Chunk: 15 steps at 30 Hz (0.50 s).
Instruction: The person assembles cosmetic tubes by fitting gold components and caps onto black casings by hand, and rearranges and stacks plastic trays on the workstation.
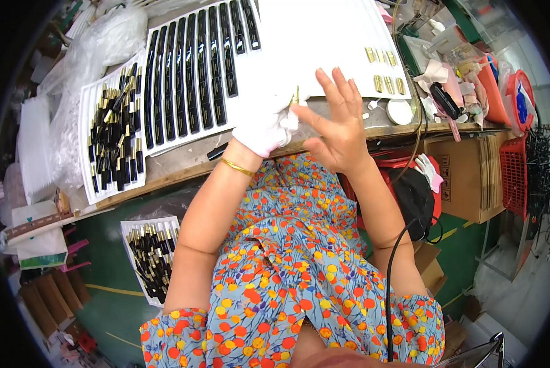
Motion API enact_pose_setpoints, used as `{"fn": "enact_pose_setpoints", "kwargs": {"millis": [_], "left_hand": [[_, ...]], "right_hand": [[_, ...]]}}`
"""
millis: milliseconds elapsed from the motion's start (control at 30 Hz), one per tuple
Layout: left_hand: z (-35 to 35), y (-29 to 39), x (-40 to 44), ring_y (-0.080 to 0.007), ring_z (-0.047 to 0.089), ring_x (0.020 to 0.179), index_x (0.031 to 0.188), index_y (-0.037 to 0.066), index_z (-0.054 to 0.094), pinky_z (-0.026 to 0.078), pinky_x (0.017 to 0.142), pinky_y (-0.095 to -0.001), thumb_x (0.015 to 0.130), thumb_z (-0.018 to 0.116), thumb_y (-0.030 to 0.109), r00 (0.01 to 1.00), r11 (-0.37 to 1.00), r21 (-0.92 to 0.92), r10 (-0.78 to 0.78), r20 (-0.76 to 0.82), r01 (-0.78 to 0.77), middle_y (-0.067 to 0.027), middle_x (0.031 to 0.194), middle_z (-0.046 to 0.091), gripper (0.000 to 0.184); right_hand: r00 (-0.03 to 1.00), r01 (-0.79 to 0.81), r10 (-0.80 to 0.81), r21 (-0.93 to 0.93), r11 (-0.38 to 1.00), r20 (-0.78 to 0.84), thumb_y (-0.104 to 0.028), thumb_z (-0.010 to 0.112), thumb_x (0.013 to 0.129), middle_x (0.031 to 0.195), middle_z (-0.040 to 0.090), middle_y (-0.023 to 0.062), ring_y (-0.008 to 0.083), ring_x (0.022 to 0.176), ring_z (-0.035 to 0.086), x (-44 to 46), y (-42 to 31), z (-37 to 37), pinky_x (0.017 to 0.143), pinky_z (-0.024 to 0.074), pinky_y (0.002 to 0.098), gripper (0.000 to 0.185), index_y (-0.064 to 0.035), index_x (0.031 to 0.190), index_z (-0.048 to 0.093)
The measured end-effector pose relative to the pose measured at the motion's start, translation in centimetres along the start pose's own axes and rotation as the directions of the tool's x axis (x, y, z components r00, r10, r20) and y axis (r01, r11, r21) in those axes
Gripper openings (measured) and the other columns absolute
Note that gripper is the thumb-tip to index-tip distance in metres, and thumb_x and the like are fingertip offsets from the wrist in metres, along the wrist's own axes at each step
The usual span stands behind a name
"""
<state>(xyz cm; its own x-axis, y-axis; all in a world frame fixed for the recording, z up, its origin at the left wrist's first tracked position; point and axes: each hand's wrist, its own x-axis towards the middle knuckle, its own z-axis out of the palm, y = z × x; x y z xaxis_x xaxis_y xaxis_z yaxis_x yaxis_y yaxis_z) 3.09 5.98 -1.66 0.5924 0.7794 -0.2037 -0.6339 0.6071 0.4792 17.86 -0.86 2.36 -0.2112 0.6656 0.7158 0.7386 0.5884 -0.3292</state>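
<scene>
My left hand [264, 129] wears a white glove and is closed around a small gold piece [295, 97] that sticks up from its fingertips. Bare and with its fingers spread, my right hand [337, 126] is just to the right, its index finger close to the gold piece. Beyond both hands lies a white tray [312, 37], with several gold pieces [380, 56] at its right end. Rows of black tubes [183, 73] fill a tray to the left. A single black tube [217, 151] lies near the table edge beside my left wrist.
Loose black and gold tubes [118, 129] are piled in a tray at the far left. Another such tray [128, 245] sits lower down. A round white lid [400, 112] and a cable [420, 116] are at the right, above a cardboard box [462, 178].
</scene>
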Motion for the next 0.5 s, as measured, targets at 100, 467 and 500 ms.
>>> {"fn": "enact_pose_setpoints", "kwargs": {"millis": [100, 467, 500], "left_hand": [[0.8, 0.7, -0.9, -0.0177, 0.06, 0.069, 0.103, 0.0, 0.055, 0.049, 0.05, -0.0235, 0.082, 0.057, 0.011, 0.988, 0.964, 0.258, -0.1, 0.119, 0.067, -0.0092, 0.082, 0.06, 0.023], [-0.7, -0.2, -3.1, -0.0189, 0.06, 0.061, 0.094, -0.003, 0.057, 0.046, 0.051, -0.0255, 0.082, 0.057, 0.019, 0.853, 0.866, 0.379, -0.443, 0.276, 0.327, -0.0103, 0.077, 0.059, 0.025], [-0.6, 0.3, -3.5, -0.0179, 0.06, 0.063, 0.095, -0.002, 0.058, 0.046, 0.053, -0.0248, 0.082, 0.057, 0.02, 0.911, 0.858, 0.458, -0.357, 0.208, 0.231, -0.0097, 0.077, 0.06, 0.025]], "right_hand": [[0.935, -0.282, 0.343, 0.388, 0.878, -0.095, -0.043, 0.04, 0.089, 0.128, 0.043, 0.0182, 0.0311, 0.123, 0.036, -0.3, 1.0, 0.6, 0.102, 0.022, 0.0449, 0.044, -0.0075, 0.104, 0.062], [0.709, -0.417, 0.156, 0.588, -0.693, 0.687, -0.045, 0.023, 0.094, 0.081, 0.059, 0.0127, 0.0086, 0.035, 0.038, 1.3, 1.9, 2.2, 0.033, 0.0279, 0.0178, 0.062, 0.0088, 0.114, 0.046], [0.668, -0.407, 0.265, 0.639, -0.653, 0.695, -0.046, 0.022, 0.094, 0.073, 0.058, 0.0102, 0.0069, 0.03, 0.032, 1.5, 1.3, 1.8, 0.029, 0.0214, 0.0175, 0.062, 0.0086, 0.112, 0.047]]}}
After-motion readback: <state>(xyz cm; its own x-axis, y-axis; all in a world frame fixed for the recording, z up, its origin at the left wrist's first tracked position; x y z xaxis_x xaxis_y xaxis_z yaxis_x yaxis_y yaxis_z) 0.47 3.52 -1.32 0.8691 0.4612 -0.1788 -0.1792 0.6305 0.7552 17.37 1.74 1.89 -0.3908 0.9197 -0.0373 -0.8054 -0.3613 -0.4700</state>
